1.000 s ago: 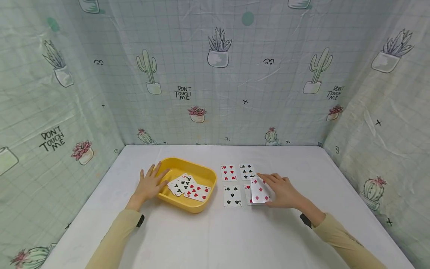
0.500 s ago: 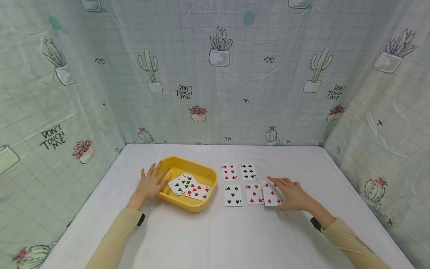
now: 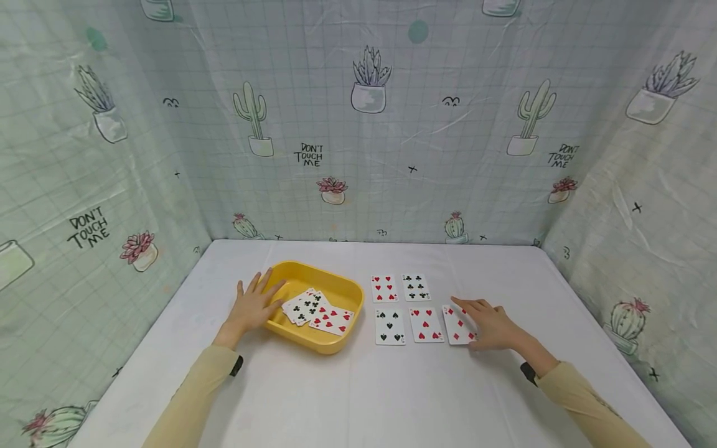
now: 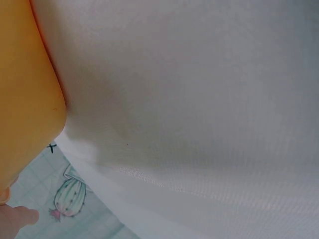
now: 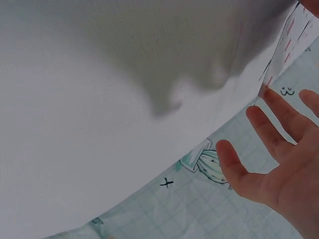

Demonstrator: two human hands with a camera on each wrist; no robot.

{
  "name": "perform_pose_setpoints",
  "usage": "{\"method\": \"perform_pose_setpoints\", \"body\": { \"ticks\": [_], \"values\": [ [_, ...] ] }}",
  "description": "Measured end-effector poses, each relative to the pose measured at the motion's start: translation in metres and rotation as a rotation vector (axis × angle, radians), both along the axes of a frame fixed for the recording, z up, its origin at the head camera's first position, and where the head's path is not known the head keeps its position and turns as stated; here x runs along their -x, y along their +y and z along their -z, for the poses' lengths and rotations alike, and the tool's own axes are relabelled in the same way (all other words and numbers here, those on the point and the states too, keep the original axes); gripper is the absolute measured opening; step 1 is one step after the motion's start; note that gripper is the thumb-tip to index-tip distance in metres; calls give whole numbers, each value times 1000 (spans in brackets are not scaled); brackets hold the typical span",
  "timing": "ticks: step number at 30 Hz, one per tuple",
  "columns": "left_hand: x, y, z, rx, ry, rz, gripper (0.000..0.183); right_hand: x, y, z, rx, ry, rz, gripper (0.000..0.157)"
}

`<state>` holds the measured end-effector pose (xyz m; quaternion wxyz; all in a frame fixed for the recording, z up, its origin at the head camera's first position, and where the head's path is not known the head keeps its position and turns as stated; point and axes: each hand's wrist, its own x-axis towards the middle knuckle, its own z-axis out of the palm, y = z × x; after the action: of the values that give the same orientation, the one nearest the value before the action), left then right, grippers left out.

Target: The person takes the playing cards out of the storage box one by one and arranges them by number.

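In the head view my right hand [image 3: 493, 325] pinches a five of diamonds playing card [image 3: 459, 325], thumb at its near edge and a finger at its far edge. The card lies at the right end of the near row. In the right wrist view the card [image 5: 286, 47] shows edge-on, with fingertips [image 5: 255, 113] right at its edge. My left hand [image 3: 249, 308] rests with spread fingers over the left rim of a yellow plastic bin [image 3: 347, 287]. Inside the bin lies a loose pile of playing cards [image 3: 307, 308], a heart card on top.
Left of the held card lie a five of hearts [image 3: 427, 325] and a five of spades [image 3: 389, 326]. Behind them are a six of hearts [image 3: 384, 289] and a six of clubs [image 3: 416, 287]. Cactus-print cloth [image 3: 302, 186] walls in the white table [image 3: 336, 404].
My right hand has moved right with the five of diamonds, off the five of hearts, and lowered it beside that card. My left hand has stayed at the bin.
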<state>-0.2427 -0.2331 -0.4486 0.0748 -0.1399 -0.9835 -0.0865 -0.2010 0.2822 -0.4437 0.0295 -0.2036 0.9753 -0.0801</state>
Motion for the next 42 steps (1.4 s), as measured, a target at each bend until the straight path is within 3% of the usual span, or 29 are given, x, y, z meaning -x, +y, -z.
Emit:
{"method": "perform_pose_setpoints", "body": {
  "ticks": [17, 29, 34, 42],
  "values": [
    [2, -1, 4, 11, -35, -11, 52, 10, 4, 12, -18, -22, 9, 91],
    [2, -2, 4, 26, -29, -17, 51, 9, 3, 9, -28, -6, -1, 89],
    [2, -3, 7, -14, 17, 3, 52, 8, 2, 7, -23, -5, -10, 88],
    [3, -2, 3, 19, -37, -15, 52, 9, -4, 1, 25, 53, -47, 79]
  ]
}}
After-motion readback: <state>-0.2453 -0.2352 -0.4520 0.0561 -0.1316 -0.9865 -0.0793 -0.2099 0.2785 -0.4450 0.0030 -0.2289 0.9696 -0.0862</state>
